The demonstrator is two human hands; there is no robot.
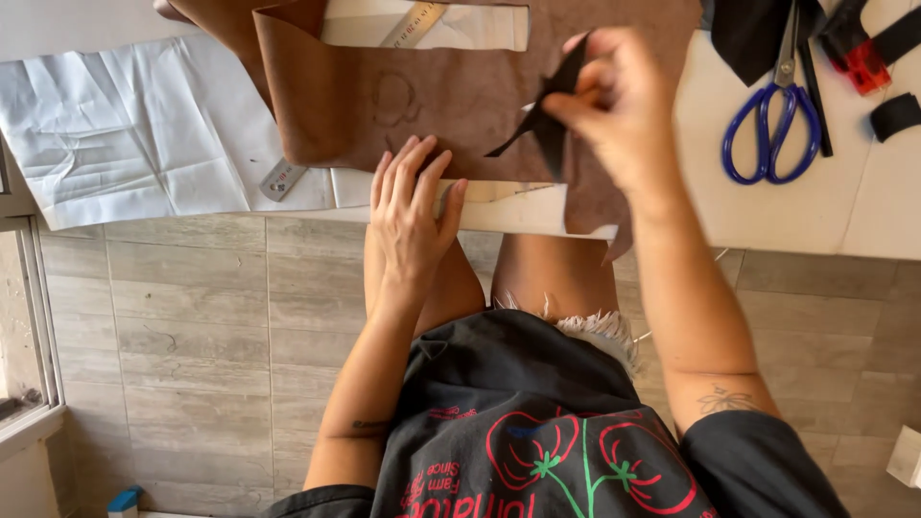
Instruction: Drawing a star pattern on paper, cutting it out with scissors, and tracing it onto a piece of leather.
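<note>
A large brown leather piece [451,91] lies on the white table [767,206], with a faint outline traced on it. My left hand [413,211] rests flat on the leather's near edge at the table rim, fingers spread. Above the leather, my right hand [619,101] pinches a small black fabric scrap [547,120] between thumb and fingers. A metal ruler [283,177] pokes out from under the leather on the left and shows again at the top.
Blue-handled scissors [772,125] lie on the table to the right, beside black fabric pieces [897,115] and a red object [863,59]. Crumpled white paper [134,125] covers the table's left part. Grey tiled floor [192,336] is below.
</note>
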